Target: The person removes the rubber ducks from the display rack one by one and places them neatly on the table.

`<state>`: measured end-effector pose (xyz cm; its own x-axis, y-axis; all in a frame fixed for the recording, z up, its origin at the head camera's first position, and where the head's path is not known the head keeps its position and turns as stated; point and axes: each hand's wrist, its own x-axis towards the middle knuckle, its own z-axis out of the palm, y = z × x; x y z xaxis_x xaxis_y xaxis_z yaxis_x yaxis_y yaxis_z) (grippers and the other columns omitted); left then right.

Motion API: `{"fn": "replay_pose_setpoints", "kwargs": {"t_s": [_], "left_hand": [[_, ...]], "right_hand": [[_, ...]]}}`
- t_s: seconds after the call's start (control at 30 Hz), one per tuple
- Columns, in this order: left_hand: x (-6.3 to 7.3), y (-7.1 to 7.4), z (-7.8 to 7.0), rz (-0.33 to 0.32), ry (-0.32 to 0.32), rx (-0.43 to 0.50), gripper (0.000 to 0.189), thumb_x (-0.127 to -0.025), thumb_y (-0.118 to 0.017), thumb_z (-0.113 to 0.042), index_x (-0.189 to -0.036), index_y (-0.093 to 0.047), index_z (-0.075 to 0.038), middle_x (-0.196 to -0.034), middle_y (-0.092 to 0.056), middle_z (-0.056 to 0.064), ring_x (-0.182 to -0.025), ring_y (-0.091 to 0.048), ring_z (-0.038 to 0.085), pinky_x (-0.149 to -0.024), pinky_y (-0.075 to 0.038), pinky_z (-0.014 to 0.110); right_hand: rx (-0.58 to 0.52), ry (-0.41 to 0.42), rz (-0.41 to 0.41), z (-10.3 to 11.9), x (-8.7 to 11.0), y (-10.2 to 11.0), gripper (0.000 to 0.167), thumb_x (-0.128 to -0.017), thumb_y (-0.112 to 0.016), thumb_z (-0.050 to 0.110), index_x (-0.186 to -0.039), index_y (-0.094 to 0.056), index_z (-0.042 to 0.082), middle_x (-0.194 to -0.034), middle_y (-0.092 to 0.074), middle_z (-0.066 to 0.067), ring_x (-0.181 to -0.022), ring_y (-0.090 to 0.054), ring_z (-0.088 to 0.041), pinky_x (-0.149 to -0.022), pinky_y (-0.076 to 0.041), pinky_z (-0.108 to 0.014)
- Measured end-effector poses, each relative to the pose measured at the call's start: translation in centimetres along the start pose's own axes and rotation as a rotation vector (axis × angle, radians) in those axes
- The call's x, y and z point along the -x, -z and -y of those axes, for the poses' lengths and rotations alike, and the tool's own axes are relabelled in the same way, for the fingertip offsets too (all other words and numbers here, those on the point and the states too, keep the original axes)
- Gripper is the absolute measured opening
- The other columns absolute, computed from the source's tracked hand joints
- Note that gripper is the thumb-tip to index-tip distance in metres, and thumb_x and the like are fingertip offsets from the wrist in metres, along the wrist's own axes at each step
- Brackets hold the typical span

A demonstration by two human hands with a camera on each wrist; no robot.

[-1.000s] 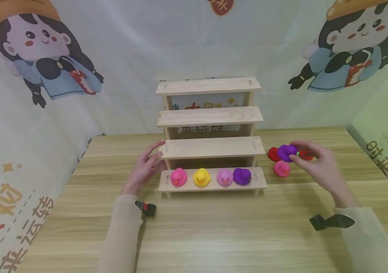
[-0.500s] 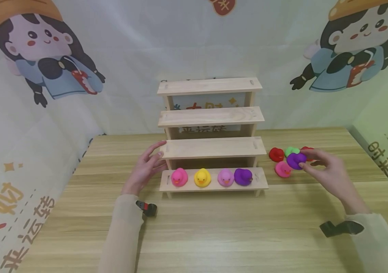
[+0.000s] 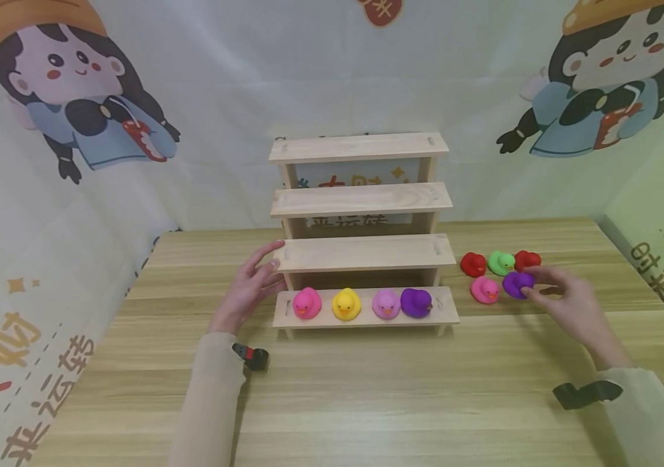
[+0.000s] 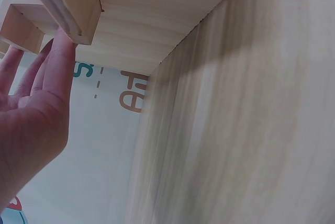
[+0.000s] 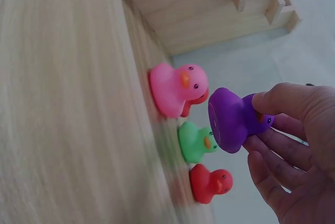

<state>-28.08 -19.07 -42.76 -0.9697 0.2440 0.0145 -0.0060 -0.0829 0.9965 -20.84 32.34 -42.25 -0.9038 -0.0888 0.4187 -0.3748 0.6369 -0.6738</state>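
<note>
My right hand (image 3: 568, 308) pinches a purple rubber duck (image 3: 518, 285) between thumb and fingers. In the right wrist view that purple duck (image 5: 235, 119) is raised off the table, its flat base facing the tabletop. Close by sit a pink duck (image 3: 485, 290), a green duck (image 3: 501, 263) and two red ducks (image 3: 473, 264). My left hand (image 3: 246, 288) touches the left end of a stepped wooden rack (image 3: 367, 251), its fingers fairly straight in the left wrist view. Along the rack's lowest step stand a hot pink duck (image 3: 306, 303), a yellow duck (image 3: 346, 304), a light purple duck (image 3: 387, 303) and another purple duck (image 3: 416, 303).
The rack stands toward the back of a wood-grain table (image 3: 367, 402). Behind it hangs a printed white cloth (image 3: 221, 117), which also covers both sides. Three higher steps rise above the row of ducks.
My right hand has carried the purple duck rightward and toward me, away from over the green duck, which now shows fully. The left hand stays at the rack.
</note>
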Motion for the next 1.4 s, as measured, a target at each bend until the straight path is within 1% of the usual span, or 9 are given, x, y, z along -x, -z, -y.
{"fn": "replay_pose_setpoints", "kwargs": {"t_s": [0.5,0.63,0.7,0.77,0.97,1.13,1.27,1.33,1.4], "left_hand": [[0.1,0.0,-0.1,0.001,-0.013,-0.003,0.048,-0.102,-0.050,-0.022,-0.148,-0.038,-0.013,-0.146,-0.036,0.022,-0.123,-0.046,0.047,-0.096,-0.049,0.044],[0.1,-0.1,-0.2,0.002,-0.018,-0.005,0.048,-0.102,-0.050,-0.022,-0.148,-0.038,-0.013,-0.146,-0.035,0.024,-0.123,-0.047,0.046,-0.097,-0.048,0.045],[0.2,-0.1,-0.2,-0.001,-0.018,-0.007,0.048,-0.102,-0.050,-0.022,-0.148,-0.038,-0.013,-0.146,-0.035,0.024,-0.123,-0.047,0.046,-0.098,-0.048,0.045],[0.2,-0.2,-0.3,-0.002,-0.016,-0.007,0.048,-0.102,-0.050,-0.022,-0.148,-0.038,-0.012,-0.146,-0.035,0.024,-0.123,-0.047,0.046,-0.097,-0.048,0.045],[0.4,-0.5,-0.6,-0.014,-0.015,-0.016,0.049,-0.103,-0.049,-0.020,-0.149,-0.036,-0.012,-0.145,-0.036,0.026,-0.122,-0.047,0.047,-0.095,-0.050,0.042],[0.8,-0.3,-0.9,-0.023,-0.039,-0.018,0.048,-0.104,-0.044,-0.017,-0.150,-0.032,-0.008,-0.141,-0.038,0.031,-0.119,-0.050,0.046,-0.097,-0.047,0.050],[1.5,0.4,-1.2,-0.055,-0.051,-0.034,0.048,-0.105,-0.042,-0.020,-0.150,-0.032,-0.009,-0.142,-0.038,0.029,-0.115,-0.057,0.036,-0.097,-0.048,0.046],[1.9,0.9,-1.3,-0.057,-0.067,-0.051,0.048,-0.105,-0.044,-0.022,-0.150,-0.033,-0.009,-0.143,-0.039,0.028,-0.115,-0.057,0.033,-0.096,-0.049,0.042],[2.3,1.4,-1.2,-0.052,-0.079,-0.065,0.048,-0.104,-0.046,-0.024,-0.148,-0.035,-0.008,-0.142,-0.041,0.028,-0.118,-0.055,0.036,-0.097,-0.049,0.039]], "right_hand": [[0.018,-0.118,0.094,-2.2,-0.3,-0.7,0.034,-0.086,-0.067,-0.003,-0.117,-0.056,-0.015,-0.111,-0.059,-0.035,-0.087,-0.046,0.014,-0.071,-0.045,-0.004],[0.021,-0.144,0.117,-2.5,-0.4,-0.8,0.036,-0.088,-0.067,-0.001,-0.119,-0.055,-0.014,-0.114,-0.058,-0.034,-0.094,-0.061,-0.016,-0.071,-0.045,-0.005],[0.025,-0.161,0.129,-2.6,-0.4,-0.9,0.038,-0.089,-0.067,0.002,-0.121,-0.053,-0.014,-0.116,-0.057,-0.034,-0.098,-0.060,-0.035,-0.071,-0.044,-0.005],[0.024,-0.174,0.139,-2.6,-0.4,-0.9,0.040,-0.089,-0.067,0.003,-0.123,-0.052,-0.014,-0.117,-0.056,-0.034,-0.101,-0.056,-0.044,-0.070,-0.044,-0.005],[0.032,-0.180,0.143,-2.7,-0.4,-0.9,0.040,-0.090,-0.066,0.003,-0.123,-0.052,-0.013,-0.117,-0.056,-0.034,-0.102,-0.056,-0.044,-0.069,-0.045,-0.006],[0.032,-0.169,0.147,-2.7,-0.4,-0.9,0.039,-0.090,-0.066,0.003,-0.123,-0.053,-0.013,-0.118,-0.056,-0.034,-0.101,-0.057,-0.046,-0.069,-0.046,-0.007],[0.033,-0.180,0.135,-2.5,-0.3,-0.8,0.040,-0.091,-0.066,0.006,-0.124,-0.053,-0.011,-0.118,-0.055,-0.035,-0.097,-0.059,-0.048,-0.066,-0.049,-0.012],[0.035,-0.180,0.114,-2.2,-0.2,-0.6,0.039,-0.091,-0.066,0.007,-0.123,-0.055,-0.010,-0.117,-0.056,-0.034,-0.094,-0.061,-0.038,-0.066,-0.048,-0.012],[0.032,-0.171,0.085,-1.8,-0.3,-0.6,0.037,-0.091,-0.066,0.008,-0.122,-0.056,-0.009,-0.117,-0.057,-0.032,-0.096,-0.060,-0.022,-0.068,-0.046,-0.011]]}}
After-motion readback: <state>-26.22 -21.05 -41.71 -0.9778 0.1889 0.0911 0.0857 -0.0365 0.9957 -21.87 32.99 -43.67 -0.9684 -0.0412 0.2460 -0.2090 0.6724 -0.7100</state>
